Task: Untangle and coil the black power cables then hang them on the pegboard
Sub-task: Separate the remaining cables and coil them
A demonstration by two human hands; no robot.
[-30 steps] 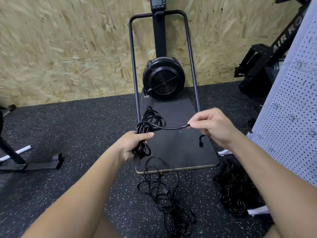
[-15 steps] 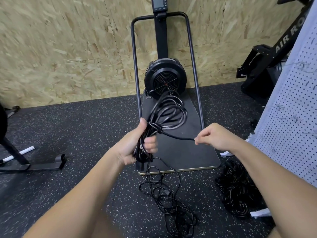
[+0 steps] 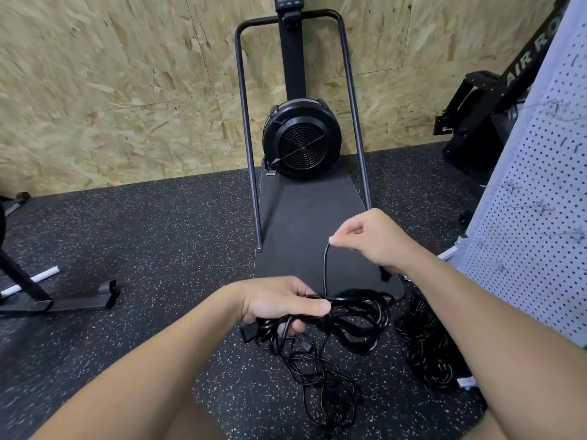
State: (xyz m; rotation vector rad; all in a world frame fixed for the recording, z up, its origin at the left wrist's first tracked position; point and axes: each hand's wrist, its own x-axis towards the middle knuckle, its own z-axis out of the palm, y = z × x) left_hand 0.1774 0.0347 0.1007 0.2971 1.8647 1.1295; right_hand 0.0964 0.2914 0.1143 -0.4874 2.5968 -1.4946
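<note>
- Low at centre, over speckled rubber floor: left hand, fingers curled tight round a coiled bundle of black cable, loops hanging out to the right of the fist and blurred.
- Just above and to the right: right hand, thumb and forefinger pinching one strand that drops nearly straight down to the bundle.
- Beneath the left hand: loose cable tangle sprawled on the floor, one plug end dangling beside the fist.
- Further right on the floor: second dark cable pile, apart from the bundle, near the foot of the pegboard.
- Far right edge: white pegboard, tilted in view, thin wire hooks on it, no cable touching it.
- Straight ahead: black fan-wheel exercise machine on its flat base, against a chipboard wall.
- Upper right corner: another black machine, lettering partly cut off.
</note>
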